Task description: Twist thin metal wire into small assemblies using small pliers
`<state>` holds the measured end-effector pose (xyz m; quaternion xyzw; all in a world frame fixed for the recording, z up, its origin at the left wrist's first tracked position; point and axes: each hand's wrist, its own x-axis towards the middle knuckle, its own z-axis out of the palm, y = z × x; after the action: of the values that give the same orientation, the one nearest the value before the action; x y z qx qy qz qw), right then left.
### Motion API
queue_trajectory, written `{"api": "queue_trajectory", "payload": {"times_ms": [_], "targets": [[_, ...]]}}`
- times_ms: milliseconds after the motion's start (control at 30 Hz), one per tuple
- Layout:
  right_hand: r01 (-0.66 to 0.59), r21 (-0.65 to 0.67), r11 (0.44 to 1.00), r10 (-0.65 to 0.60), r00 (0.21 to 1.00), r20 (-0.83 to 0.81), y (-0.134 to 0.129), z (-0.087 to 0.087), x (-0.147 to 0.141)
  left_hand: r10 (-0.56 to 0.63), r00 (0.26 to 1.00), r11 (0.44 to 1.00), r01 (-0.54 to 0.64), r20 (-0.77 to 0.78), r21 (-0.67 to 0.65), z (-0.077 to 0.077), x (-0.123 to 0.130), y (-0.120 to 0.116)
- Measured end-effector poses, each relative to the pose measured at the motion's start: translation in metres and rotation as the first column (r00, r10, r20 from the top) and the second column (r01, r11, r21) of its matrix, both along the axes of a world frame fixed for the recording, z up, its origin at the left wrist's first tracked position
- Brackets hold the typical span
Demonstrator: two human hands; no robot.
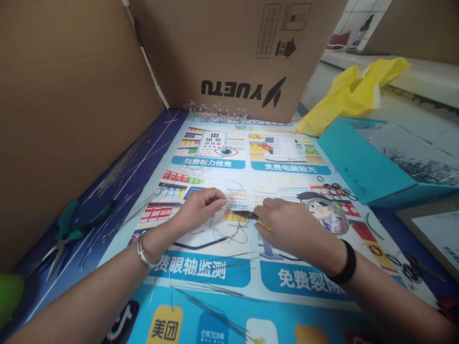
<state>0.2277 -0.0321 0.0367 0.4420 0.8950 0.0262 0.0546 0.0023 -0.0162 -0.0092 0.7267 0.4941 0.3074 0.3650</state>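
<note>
Between the thumb and fingers of my left hand is a thin wire piece, its looped wire hanging below the fingertips. My right hand is wrapped around pliers with dark jaws and a yellow handle. The jaws point left and meet the wire close to my left fingertips; whether they pinch it I cannot tell. Behind the right hand sits a clear round dish with colourful contents. Straight loose wires lie on the printed sheet in front of the hands.
Green-handled pliers lie open at the left. A cardboard box walls off the back, with beaded wire pieces at its foot. A blue box holding silvery strands and a yellow bag stand right. Dark rings lie scattered nearby.
</note>
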Motion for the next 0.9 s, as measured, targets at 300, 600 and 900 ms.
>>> {"api": "queue_trajectory", "payload": {"times_ms": [300,600,900], "targets": [[-0.005,-0.018,1.0,0.005,1.0,-0.012,-0.0003,-0.0004,-0.002,0.05,0.998,0.998,-0.049,-0.027,0.028,-0.0012,-0.0018,-0.0001],[-0.009,-0.029,1.0,0.008,1.0,-0.027,0.0,0.0,-0.0015,0.047,0.999,0.999,-0.047,-0.01,0.019,0.0007,-0.0014,-0.0007],[0.006,-0.05,0.999,-0.008,0.999,-0.037,-0.0008,0.0013,-0.0043,0.042,0.999,0.999,-0.042,0.004,0.0,0.0011,-0.0006,-0.0013]]}}
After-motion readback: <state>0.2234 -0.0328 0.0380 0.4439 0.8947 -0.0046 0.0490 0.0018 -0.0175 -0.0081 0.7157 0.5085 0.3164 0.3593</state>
